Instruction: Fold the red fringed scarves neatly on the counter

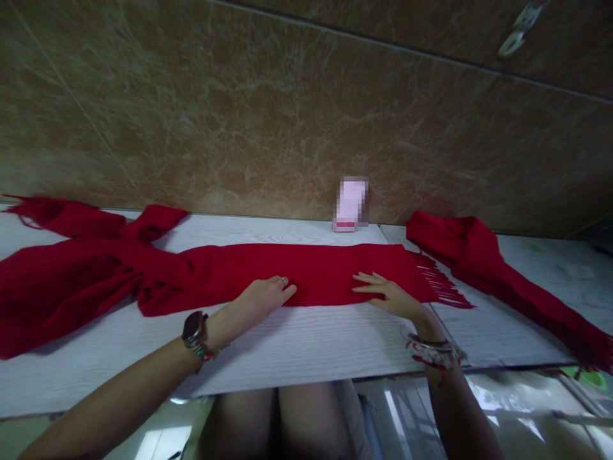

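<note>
A red scarf point(330, 271) lies flat across the table in front of me, its fringe point(445, 287) pointing right. On the scarf's middle stretch rests my left hand point(268, 297), its fingers curled down and drawn together on the fabric; the fingertips are partly hidden. My right hand point(393, 299) lies on the scarf nearer the fringe, palm down with fingers spread. Toward the left, the fabric runs into a bunched red heap point(81, 275), and I cannot make out where one piece ends.
Another red scarf point(460, 246) lies loosely folded at the right, its fringed end over the table's front edge. A pinkish upright object point(350, 204), blurred out, leans against the brown marbled wall point(239, 121). The white wood-grain table point(287, 351) has a seam right of centre.
</note>
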A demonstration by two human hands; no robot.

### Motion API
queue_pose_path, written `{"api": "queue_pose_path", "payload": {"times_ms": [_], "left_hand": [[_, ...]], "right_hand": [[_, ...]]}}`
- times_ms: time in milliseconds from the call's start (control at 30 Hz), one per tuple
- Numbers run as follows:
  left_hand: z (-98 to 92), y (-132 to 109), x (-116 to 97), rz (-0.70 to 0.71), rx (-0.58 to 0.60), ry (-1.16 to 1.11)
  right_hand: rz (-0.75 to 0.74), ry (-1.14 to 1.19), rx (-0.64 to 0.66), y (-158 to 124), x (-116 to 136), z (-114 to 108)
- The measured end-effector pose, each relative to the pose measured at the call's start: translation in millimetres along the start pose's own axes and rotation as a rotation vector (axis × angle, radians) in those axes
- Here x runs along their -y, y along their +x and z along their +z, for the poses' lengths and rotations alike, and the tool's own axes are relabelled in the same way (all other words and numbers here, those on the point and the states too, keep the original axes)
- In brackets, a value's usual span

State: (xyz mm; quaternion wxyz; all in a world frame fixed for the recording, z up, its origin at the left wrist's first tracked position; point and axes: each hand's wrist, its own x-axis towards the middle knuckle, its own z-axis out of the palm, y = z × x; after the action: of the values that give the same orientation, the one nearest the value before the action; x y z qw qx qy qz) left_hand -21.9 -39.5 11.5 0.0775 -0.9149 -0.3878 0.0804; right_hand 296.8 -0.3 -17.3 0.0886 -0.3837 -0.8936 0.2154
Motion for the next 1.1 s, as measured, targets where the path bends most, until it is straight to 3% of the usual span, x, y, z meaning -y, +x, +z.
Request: {"api": "queue_pose_path", "payload": {"times_ms": [200, 333, 500, 567, 700, 900, 1000, 1100], "left_hand": [[-1.0, -5.6, 5.0, 0.0, 0.006, -0.003], [-2.9, -3.1, 7.0, 0.017, -0.062, -0.019], [1.2, -0.8, 9.3, -0.023, -0.131, -0.032], [-0.2, -2.6, 10.2, -0.049, -0.091, -0.037], [-12.5, -9.0, 8.5, -0.165, 0.123, -0.053], [-31.5, -15.4, 4.2, -0.327, 0.335, -0.12], [-33.0, -18.3, 12.8, -0.318, 0.377, -0.183], [-28.2, -18.5, 30.3, -0.293, 0.28, -0.236]], "right_hand": [[-0.018, -0.018, -0.056, 0.5, 8.0, 0.0], [-0.065, -0.07, -0.144, 5.5, 14.6, 2.7], [-0.17, -0.232, -0.213, 20.0, 45.4, 18.2], [-0.211, -0.317, -0.253, 27.8, 62.5, 29.1], [-0.298, -0.453, -0.302, 44.1, 86.9, 46.0], [-0.393, -0.365, -0.327, 56.8, 86.2, 55.1], [-0.412, -0.181, -0.345, 54.6, 82.1, 54.2], [-0.405, 0.0, -0.296, 55.6, 79.7, 43.4]]}}
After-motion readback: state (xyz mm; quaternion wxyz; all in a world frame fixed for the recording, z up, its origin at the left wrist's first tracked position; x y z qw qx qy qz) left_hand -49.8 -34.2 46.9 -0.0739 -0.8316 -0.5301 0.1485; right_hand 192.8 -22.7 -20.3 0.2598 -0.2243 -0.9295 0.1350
